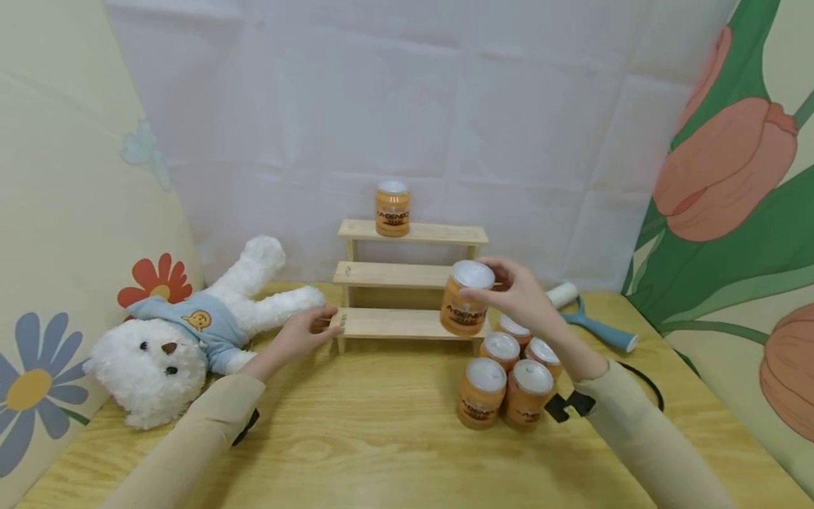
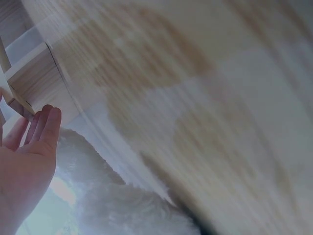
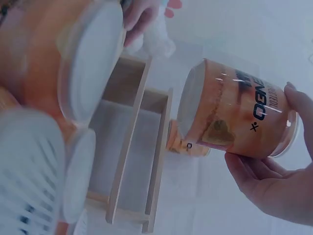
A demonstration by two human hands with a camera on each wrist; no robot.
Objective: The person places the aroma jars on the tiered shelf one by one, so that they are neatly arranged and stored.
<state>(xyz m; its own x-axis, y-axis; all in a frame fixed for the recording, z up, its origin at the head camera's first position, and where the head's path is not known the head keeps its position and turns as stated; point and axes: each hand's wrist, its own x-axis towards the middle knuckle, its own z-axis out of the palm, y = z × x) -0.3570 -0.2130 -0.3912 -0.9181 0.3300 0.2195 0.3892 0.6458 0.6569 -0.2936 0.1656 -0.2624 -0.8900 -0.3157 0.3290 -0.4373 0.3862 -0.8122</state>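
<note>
Orange jar (image 1: 466, 305) with a white lid, held in the right hand (image 1: 521, 293), whose fingers curl round its top; the jar sits tilted over the right end of the lowest step of a three-step wooden rack (image 1: 407, 322), apparently just above it; in the right wrist view the same jar (image 3: 234, 117) is gripped at its lid end by the fingers (image 3: 254, 171), the rack (image 3: 137, 142) behind it; left hand (image 1: 304, 332) with straight, relaxed fingers resting against the left end of the lowest step, holding nothing; the left wrist view shows its fingertips (image 2: 46, 120) at the wooden edge (image 2: 34, 83); second orange jar (image 1: 392, 208) upright on the top step; cluster of five jars (image 1: 505, 371) on the tabletop (image 1: 356, 438) just below the right hand; white plush bear (image 1: 191, 332) lying at left; lint roller (image 1: 588, 314) at right
</note>
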